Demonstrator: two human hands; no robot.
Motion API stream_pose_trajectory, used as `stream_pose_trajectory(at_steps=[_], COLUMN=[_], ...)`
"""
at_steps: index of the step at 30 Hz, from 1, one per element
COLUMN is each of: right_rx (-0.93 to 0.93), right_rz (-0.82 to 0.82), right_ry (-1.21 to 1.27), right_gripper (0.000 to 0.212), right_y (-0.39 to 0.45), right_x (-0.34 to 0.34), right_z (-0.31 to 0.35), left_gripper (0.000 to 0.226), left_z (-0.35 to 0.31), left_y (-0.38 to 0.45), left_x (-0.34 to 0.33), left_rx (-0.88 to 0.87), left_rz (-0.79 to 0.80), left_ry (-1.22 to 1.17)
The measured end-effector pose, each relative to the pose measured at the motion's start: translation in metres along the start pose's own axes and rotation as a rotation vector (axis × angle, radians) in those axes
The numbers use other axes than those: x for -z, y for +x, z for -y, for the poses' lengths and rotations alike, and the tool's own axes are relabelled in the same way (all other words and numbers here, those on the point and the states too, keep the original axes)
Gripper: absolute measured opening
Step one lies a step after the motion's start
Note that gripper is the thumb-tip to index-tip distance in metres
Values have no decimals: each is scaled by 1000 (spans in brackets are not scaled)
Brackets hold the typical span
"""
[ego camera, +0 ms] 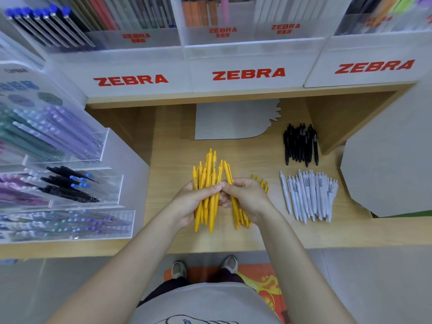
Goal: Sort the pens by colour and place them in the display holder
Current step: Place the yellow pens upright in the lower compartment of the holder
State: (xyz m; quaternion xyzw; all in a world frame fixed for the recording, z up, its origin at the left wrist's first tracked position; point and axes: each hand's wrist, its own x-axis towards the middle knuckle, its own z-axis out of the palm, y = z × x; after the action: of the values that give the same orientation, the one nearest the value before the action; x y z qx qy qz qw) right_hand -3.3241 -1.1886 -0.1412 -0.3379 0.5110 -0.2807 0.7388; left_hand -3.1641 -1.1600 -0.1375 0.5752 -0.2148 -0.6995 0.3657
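My left hand (189, 202) is wrapped round a bundle of yellow pens (208, 188), fingers curled over the barrels, the pens fanned out with their clip ends pointing far from me. My right hand (245, 199) sits just to the right of it, thumb and fingers pinching a single yellow pen (230, 181) that leans against the bundle; the two hands touch at the fingertips. More loose yellow pens (261, 183) lie on the wooden shelf (168, 160) under and just behind my right hand. Further right on the shelf lies a row of white pens (308, 195), and beyond them, farther from me, a cluster of black pens (300, 143). White ZEBRA holders (249, 74) run along the far edge, and a clear tiered rack (112, 183) of purple, green and black pens stands at the left
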Motion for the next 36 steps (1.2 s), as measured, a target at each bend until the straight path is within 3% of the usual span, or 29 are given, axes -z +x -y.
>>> stream_pose_trajectory(at_steps=[9,16,19,23,27,30,33,36], right_rx=[109,328,395,398,366,330,376,401], right_rz=[-101,-122,-118,-102,-46,51,29,16], right_ry=[27,-133,-181,-211,-260,-441,-529,-490], right_gripper=[15,25,34,19,21,26,34,32], right_y=[-41,-79,-91,-98,-107,-110,-103,-90], right_x=[-58,-193,-277,-391,-483,-527,-553,-564], right_z=[-12,-19,-37,-55,-61,-58,-49,-43], left_gripper=[45,36,30,22,29,20,12,22], left_z=[-2,-3,-1,3,0,-4,-10,-25], left_y=[-57,-133,-175,-234,-287,-313,-316,-309], left_x=[46,149,220,316,388,422,447,466], left_rx=[-60,-139,-152,-161,-188,-194,-219,-219], left_rz=[131,240,249,265,284,271,224,131], left_ry=[97,115,64,-12,-58,-149,-287,-441])
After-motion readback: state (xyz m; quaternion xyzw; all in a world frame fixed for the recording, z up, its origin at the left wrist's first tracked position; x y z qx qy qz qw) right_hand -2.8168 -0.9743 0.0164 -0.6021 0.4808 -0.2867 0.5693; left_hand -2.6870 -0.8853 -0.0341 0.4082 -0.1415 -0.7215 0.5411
